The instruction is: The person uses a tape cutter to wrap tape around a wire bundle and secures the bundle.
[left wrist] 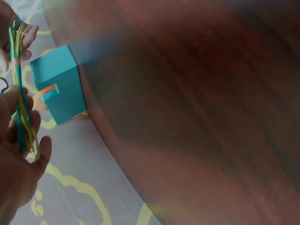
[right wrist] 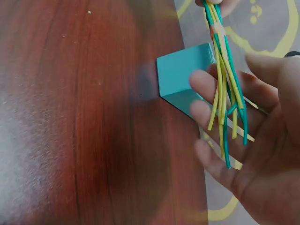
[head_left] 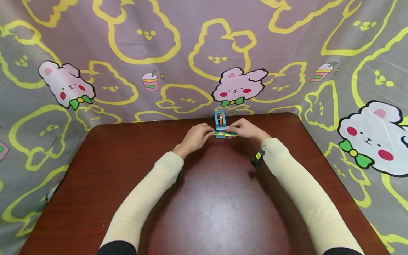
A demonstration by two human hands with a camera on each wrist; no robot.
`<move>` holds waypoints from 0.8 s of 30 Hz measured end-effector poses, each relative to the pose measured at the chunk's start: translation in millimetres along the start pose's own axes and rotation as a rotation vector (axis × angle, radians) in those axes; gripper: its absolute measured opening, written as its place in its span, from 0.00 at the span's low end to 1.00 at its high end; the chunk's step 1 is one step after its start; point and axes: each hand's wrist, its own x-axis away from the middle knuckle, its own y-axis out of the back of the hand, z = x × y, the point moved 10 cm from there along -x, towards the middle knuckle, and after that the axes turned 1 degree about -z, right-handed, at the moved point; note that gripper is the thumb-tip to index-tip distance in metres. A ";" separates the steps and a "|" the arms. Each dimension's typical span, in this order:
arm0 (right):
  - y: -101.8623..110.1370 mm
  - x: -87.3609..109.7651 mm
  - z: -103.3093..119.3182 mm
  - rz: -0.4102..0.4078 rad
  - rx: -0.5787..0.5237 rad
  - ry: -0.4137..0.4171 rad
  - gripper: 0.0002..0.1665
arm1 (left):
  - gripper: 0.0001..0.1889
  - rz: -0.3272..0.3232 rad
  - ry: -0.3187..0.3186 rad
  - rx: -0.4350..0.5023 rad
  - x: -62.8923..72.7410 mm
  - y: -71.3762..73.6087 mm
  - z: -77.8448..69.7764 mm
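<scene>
My left hand (head_left: 197,136) pinches a slim bundle of yellow and green wires (right wrist: 221,89), stretched sideways in front of a teal tape dispenser (left wrist: 70,96). A narrow orange-tinted band (right wrist: 218,30) wraps the bundle around its middle. At the other end, my right hand (right wrist: 267,117) has its fingers spread loosely behind the splayed wire ends, thumb apart from them. In the head view the dispenser stands between both hands, with an orange part (head_left: 221,119) in its frame.
The dark brown tabletop (head_left: 204,198) reaches back to a patterned cloth curtain (head_left: 188,63) close behind the dispenser. More curtain hangs along both sides. Small dark wrist devices (head_left: 257,158) sit at both sleeves.
</scene>
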 end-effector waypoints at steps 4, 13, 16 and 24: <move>-13.4 -7.2 -2.1 0.117 -0.003 -0.013 0.24 | 0.10 -0.077 -0.055 -0.093 3.2 2.4 -5.4; -26.7 -5.7 -0.7 0.255 -0.120 -0.035 0.20 | 0.10 -0.106 -0.024 -0.154 8.0 -1.5 -7.4; -27.8 -5.2 2.3 0.275 -0.094 -0.010 0.19 | 0.10 -0.115 -0.006 -0.158 8.8 -2.9 -7.0; -26.9 -5.5 15.4 0.260 0.003 0.095 0.13 | 0.10 -0.141 0.066 -0.154 8.5 -4.8 -4.4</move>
